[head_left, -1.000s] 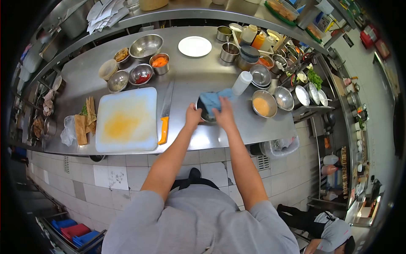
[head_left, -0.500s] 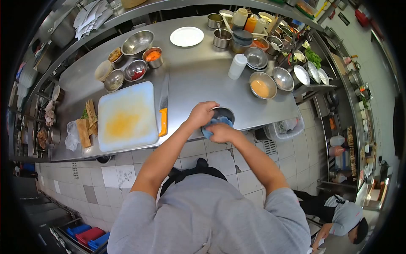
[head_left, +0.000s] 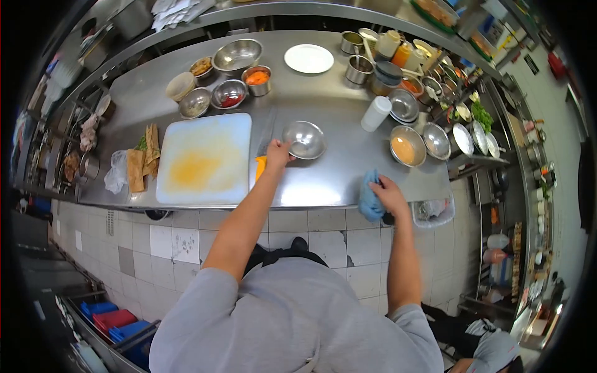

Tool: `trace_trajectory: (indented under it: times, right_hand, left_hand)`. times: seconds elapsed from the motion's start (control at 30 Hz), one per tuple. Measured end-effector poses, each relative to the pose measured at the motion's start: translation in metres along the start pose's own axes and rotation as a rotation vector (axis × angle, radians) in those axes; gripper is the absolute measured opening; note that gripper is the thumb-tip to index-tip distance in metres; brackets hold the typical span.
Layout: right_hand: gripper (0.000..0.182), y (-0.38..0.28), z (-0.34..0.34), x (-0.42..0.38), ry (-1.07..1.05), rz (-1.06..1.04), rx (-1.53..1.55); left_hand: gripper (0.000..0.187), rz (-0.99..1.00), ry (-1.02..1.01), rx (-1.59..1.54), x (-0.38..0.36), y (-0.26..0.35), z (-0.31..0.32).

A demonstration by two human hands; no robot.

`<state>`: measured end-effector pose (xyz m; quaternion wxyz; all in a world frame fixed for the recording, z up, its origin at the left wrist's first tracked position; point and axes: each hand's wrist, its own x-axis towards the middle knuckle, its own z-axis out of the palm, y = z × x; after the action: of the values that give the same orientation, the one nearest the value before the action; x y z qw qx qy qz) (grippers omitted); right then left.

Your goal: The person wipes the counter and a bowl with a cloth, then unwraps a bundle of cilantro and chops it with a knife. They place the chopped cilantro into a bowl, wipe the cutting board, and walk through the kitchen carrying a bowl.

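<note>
My left hand (head_left: 279,153) grips the near-left rim of a metal mixing bowl (head_left: 305,140), which is at the steel counter top with nothing visible inside. A blue cloth (head_left: 371,198) hangs from my right hand (head_left: 389,194) at the counter's front edge, off to the right of the bowl. Left of my left hand is a knife, its orange handle (head_left: 260,168) partly covered by my forearm. Beyond the knife lies a white cutting board (head_left: 204,158) with a yellow-orange stain.
Several small bowls surround a container of orange food (head_left: 257,80). A white plate (head_left: 309,58) lies at the back. To the right stand a white squeeze bottle (head_left: 376,114) and a bowl of orange liquid (head_left: 407,148). A plastic bin (head_left: 433,214) is below the edge. Another person (head_left: 491,348) is behind, lower right.
Earlier, both hands were together at the bowl by the counter edge, the cloth inside it. Now the bowl is farther onto the counter, and my right hand has carried the cloth away rightward.
</note>
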<state>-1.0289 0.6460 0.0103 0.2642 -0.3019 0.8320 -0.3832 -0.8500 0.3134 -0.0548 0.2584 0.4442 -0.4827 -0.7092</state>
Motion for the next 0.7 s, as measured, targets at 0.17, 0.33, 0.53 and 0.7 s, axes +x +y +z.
trace_trajectory:
  times: [0.17, 0.33, 0.53, 0.7]
  right_hand:
    - [0.056, -0.012, 0.153, 0.013, 0.250, -0.275, -0.726]
    - [0.046, -0.036, 0.226, -0.023, -0.026, -0.750, -0.522]
    - [0.031, 0.014, 0.133, -0.022, -0.045, -0.733, -0.383]
    - [0.025, 0.092, 0.009, 0.006, 0.396, 0.014, -0.534]
  left_hand:
    - [0.022, -0.067, -0.021, -0.172, -0.020, -0.012, -0.007]
    - [0.023, -0.164, -0.201, -0.182, -0.070, 0.008, -0.043]
    - [0.023, -0.171, -0.275, 0.009, -0.143, 0.032, -0.142]
    - [0.020, -0.156, -0.037, -0.048, -0.190, 0.005, -0.238]
